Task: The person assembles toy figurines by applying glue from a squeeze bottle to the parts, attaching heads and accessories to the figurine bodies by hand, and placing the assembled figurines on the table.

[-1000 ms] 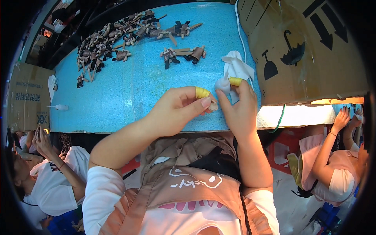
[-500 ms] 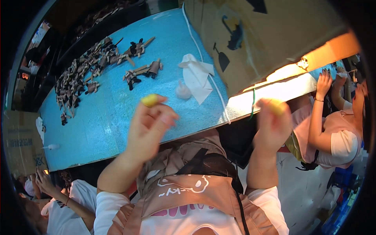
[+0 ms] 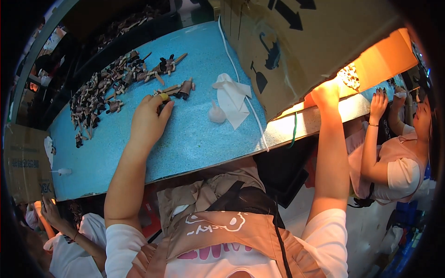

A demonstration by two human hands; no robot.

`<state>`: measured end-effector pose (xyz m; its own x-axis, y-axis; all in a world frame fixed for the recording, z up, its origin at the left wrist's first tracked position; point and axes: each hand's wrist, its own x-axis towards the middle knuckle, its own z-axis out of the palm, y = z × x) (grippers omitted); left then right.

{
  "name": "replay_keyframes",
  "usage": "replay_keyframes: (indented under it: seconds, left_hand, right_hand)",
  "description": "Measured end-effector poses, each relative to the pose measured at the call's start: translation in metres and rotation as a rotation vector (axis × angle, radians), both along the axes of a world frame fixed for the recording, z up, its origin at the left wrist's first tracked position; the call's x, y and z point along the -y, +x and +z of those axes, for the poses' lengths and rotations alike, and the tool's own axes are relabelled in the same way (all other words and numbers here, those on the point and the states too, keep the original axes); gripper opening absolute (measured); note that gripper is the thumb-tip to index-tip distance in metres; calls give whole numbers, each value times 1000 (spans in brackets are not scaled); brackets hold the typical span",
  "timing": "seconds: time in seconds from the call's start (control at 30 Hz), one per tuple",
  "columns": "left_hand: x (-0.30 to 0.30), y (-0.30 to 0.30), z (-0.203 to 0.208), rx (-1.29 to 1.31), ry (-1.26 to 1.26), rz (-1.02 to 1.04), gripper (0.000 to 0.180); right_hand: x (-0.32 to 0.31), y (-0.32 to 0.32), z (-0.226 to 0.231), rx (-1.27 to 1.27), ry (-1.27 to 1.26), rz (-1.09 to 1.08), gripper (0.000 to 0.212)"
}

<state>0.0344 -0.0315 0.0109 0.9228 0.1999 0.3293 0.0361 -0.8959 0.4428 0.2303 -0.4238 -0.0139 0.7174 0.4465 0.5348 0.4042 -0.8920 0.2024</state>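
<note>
The big cardboard box (image 3: 320, 55) at upper right bears dark printed signs: thick arrows (image 3: 288, 16), an umbrella (image 3: 273, 55) and a stemmed glass (image 3: 259, 79). The smaller box (image 3: 28, 143) at the left carries bluish lettering (image 3: 28, 161) and a dark mark (image 3: 45, 188) low down. White writing (image 3: 204, 228) and rounded outlines (image 3: 235, 221) stand on the brown apron (image 3: 257, 231), pink letters (image 3: 215, 251) on the pale shirt (image 3: 208, 266)

There's a white cord (image 3: 230, 56) trailing down the blue table (image 3: 194, 148), past a white tissue (image 3: 237, 95). Off left, just beside a cardboard carton (image 3: 25, 162), lies what looks like a small nozzle bottle (image 3: 65, 172), blurry from here. A pink-aproned co-worker (image 3: 391, 157) is over on the right.
</note>
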Motion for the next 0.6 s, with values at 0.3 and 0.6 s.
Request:
replay_keyframes:
  seconds: [0.3, 0.6]
  left_hand:
    - [-9, -8, 26, -309, 99, 336, 41]
    - [-11, -27, 7, -84, -147, 112, 39]
  right_hand:
    - [-106, -180, 19, -52, 780, 528, 36]
    - [-171, -161, 9, -477, 590, 447, 42]
